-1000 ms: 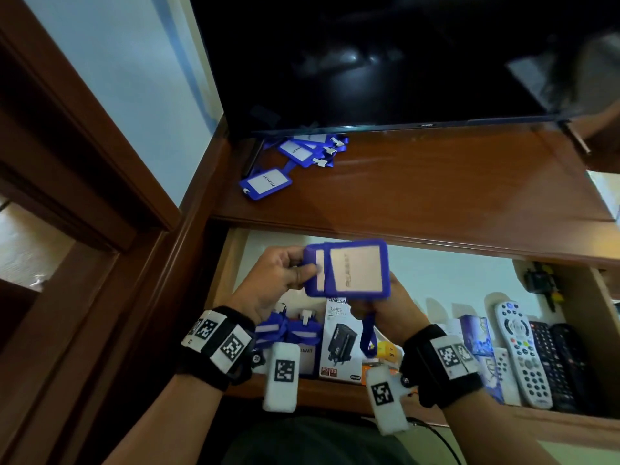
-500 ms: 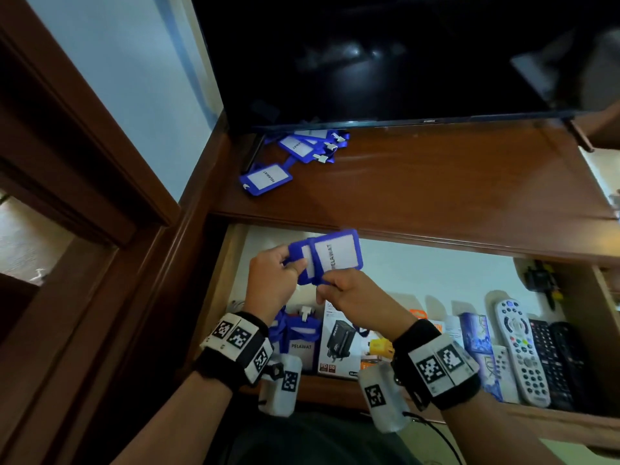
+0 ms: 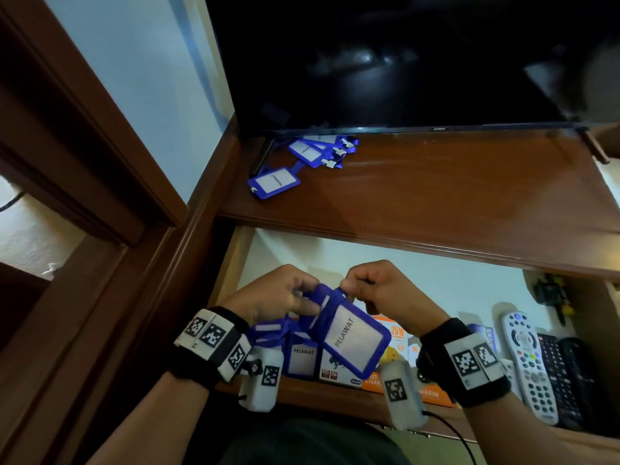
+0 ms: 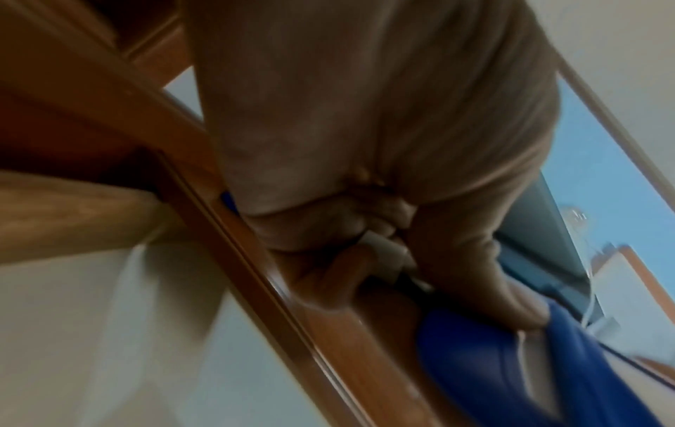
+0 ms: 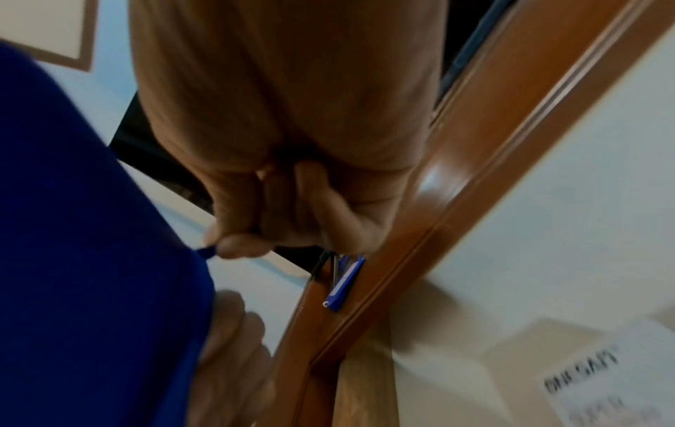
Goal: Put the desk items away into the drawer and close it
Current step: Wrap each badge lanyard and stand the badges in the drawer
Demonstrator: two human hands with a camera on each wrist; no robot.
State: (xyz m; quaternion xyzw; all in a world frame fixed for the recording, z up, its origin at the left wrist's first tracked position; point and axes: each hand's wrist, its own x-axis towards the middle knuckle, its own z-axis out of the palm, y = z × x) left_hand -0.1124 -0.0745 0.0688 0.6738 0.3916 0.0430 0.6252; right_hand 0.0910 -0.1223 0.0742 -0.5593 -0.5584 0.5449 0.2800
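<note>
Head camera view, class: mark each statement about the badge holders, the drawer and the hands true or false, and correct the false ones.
1. Both hands hold one blue badge holder over the open drawer. True: left hand and right hand both grip it.
2. The desk top holds no badge holders. False: several blue ones lie near its left rear corner.
3. The held badge reads PELAWAT. True.
4. The drawer is shut. False: it stands open, showing boxes and remotes.
5. The remotes lie at the drawer's left end. False: they lie at its right end.
</note>
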